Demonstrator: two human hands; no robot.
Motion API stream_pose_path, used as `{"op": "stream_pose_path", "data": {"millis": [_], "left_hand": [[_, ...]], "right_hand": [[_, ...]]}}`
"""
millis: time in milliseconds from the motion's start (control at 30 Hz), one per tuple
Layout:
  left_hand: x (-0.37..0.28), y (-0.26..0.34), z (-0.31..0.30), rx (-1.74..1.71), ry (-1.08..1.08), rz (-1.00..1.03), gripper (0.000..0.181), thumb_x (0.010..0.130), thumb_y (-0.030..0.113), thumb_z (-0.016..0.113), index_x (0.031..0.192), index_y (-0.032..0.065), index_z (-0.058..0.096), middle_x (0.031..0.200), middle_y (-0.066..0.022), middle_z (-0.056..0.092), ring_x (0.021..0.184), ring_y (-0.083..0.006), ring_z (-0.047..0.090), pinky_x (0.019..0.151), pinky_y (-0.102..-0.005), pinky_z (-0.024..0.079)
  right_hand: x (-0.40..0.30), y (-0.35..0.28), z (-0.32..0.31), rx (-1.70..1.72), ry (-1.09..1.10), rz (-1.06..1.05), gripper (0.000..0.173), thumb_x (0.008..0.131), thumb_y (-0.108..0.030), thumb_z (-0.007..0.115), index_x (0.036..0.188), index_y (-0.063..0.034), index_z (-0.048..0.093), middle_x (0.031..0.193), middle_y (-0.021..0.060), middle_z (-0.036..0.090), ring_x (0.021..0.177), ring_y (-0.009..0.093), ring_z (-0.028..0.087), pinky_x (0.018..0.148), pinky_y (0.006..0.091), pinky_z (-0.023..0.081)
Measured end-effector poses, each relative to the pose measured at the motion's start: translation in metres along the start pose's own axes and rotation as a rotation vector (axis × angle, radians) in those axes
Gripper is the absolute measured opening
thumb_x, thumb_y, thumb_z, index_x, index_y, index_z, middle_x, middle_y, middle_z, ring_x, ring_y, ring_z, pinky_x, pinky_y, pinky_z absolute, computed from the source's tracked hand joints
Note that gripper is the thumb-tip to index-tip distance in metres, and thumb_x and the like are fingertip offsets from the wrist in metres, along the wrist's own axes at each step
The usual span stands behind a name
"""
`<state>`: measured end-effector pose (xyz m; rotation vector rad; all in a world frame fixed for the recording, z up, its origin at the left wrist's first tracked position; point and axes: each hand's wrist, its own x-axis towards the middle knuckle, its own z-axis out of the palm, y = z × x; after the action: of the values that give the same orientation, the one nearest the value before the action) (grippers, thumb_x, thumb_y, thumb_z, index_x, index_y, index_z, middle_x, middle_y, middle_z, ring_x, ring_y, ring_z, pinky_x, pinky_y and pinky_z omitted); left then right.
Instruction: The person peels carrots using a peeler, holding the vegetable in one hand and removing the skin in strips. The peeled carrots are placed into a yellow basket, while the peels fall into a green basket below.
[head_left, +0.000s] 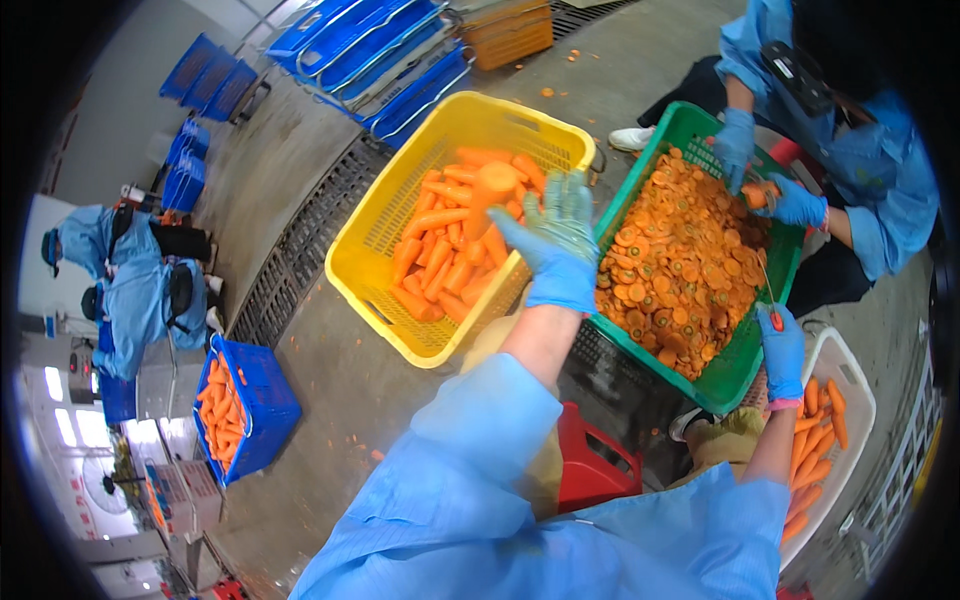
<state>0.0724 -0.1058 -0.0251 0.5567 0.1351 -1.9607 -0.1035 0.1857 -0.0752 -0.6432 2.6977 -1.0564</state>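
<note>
My left hand, in a blue glove, is open with fingers apart over the near rim of a yellow plastic crate. Just beyond the fingers is a blurred thick carrot, its cut end up, above a heap of carrots. Whether it touches the thumb I cannot tell. My right hand, also gloved, grips a knife with a red handle, its thin blade pointing over a green plastic crate. Cut carrot tops and slices fill much of that crate.
Opposite, a co-worker's gloved hands hold a carrot over the green crate. A white crate of carrots stands at my right, a blue crate of carrots at left. A red plastic stool and floor grate are nearby.
</note>
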Motion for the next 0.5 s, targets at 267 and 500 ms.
{"op": "stream_pose_path", "data": {"millis": [267, 500], "left_hand": [[0.005, -0.062, -0.030, 0.286, -0.288, -0.616, 0.049, 0.085, 0.058, 0.049, 0.093, 0.0103, 0.056, 0.087, -0.0118, 0.060, 0.078, -0.0264, 0.060, 0.065, -0.0374, 0.053], [0.034, -0.050, -0.071, 0.454, -0.413, -0.897, 0.050, 0.092, 0.044, 0.041, 0.120, 0.0059, 0.056, 0.113, -0.0144, 0.060, 0.097, -0.0272, 0.059, 0.083, -0.0380, 0.050]], "right_hand": [[-0.030, 0.055, -0.068, -0.267, 0.291, -0.089, 0.034, 0.084, -0.029, 0.066, 0.110, -0.0066, 0.063, 0.096, 0.0183, 0.066, 0.086, 0.027, 0.064, 0.076, 0.0338, 0.049], [-0.168, 0.160, -0.175, 0.193, 0.453, 0.558, 0.026, 0.085, -0.031, 0.061, 0.093, -0.0059, 0.065, 0.077, 0.0100, 0.065, 0.071, 0.019, 0.063, 0.066, 0.0333, 0.048]]}}
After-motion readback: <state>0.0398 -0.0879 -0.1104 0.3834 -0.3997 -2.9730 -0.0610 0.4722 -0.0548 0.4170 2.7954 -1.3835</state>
